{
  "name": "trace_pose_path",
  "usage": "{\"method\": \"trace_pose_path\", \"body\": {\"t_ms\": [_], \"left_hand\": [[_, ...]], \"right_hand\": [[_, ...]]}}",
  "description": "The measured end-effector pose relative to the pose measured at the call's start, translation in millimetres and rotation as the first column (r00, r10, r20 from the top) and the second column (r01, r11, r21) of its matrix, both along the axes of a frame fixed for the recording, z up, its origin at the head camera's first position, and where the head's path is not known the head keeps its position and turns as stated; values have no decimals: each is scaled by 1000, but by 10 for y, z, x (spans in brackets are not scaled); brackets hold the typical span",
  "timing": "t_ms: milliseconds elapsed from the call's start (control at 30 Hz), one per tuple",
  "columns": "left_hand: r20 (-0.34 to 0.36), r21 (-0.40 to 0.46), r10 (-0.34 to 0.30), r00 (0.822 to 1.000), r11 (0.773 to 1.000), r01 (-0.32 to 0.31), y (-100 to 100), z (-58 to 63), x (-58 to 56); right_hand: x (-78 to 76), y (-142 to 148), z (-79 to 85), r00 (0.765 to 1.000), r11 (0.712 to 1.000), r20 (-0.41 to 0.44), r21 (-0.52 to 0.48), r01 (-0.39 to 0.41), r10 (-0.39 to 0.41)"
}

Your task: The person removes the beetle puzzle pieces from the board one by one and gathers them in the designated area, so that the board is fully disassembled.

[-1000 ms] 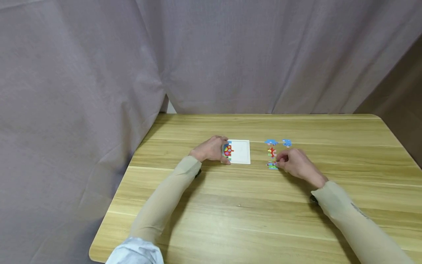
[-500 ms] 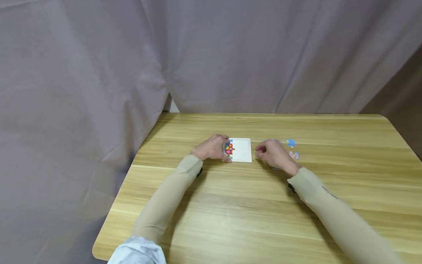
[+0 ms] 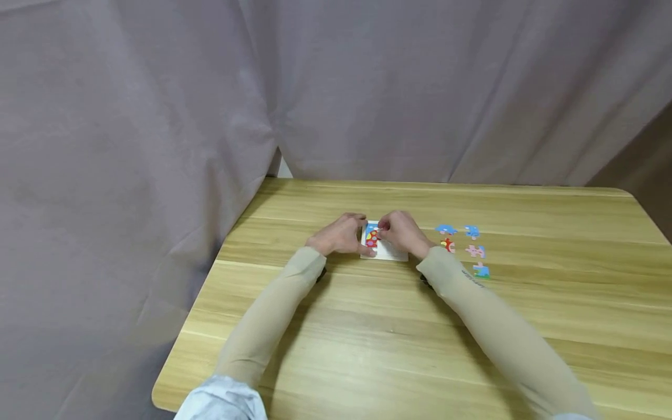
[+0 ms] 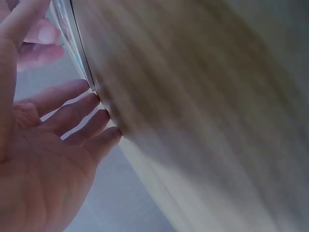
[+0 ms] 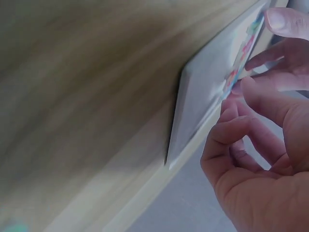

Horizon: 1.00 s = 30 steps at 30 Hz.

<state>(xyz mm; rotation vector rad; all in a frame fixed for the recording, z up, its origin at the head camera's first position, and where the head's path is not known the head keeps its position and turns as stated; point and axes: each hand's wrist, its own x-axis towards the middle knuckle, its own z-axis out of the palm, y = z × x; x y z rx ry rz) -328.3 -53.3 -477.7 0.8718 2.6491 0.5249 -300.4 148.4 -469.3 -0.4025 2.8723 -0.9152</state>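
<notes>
A shallow white puzzle tray point(image 3: 391, 252) lies flat on the table with a colourful strip of puzzle pieces point(image 3: 371, 236) along its left side. My left hand point(image 3: 342, 234) grips the tray from the left, thumb at the near edge and fingers at the far edge; in the left wrist view its fingertips point(image 4: 104, 113) touch the tray's border. Over the tray's far middle, my right hand point(image 3: 403, 232) has curled fingers, tips drawn together beside the strip's right edge. The right wrist view hides whether a piece sits between those fingertips.
To the right lie loose puzzle pieces: a blue one point(image 3: 446, 230), another blue one point(image 3: 472, 231), a red one point(image 3: 448, 245), a pink one point(image 3: 475, 251) and a blue-green one point(image 3: 481, 270). The right sleeve point(image 3: 441, 269) covers the table beside them. A grey curtain point(image 3: 367, 87) hangs behind.
My right hand has moved left from the loose pieces to the tray, uncovering the pink and blue-green pieces. The left hand stays at the tray. The head view has shifted slightly.
</notes>
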Motion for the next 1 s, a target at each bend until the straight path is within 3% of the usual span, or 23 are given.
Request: {"method": "trace_pose_path", "body": {"t_ms": [233, 567, 833, 1000], "left_hand": [[1, -18, 19, 1000, 1000, -19, -2, -18, -2], [-20, -29, 28, 999, 999, -29, 11, -11, -17], [-15, 32, 48, 999, 998, -48, 8, -1, -9], [-21, 26, 71, 997, 997, -71, 29, -2, 1]], "right_hand": [[-25, -119, -32, 995, 999, 90, -24, 41, -39], [-61, -135, -63, 994, 998, 100, -36, 47, -43], [-53, -160, -80, 985, 996, 161, -61, 71, -60], [-30, -150, -65, 984, 994, 161, -69, 89, -77]]}}
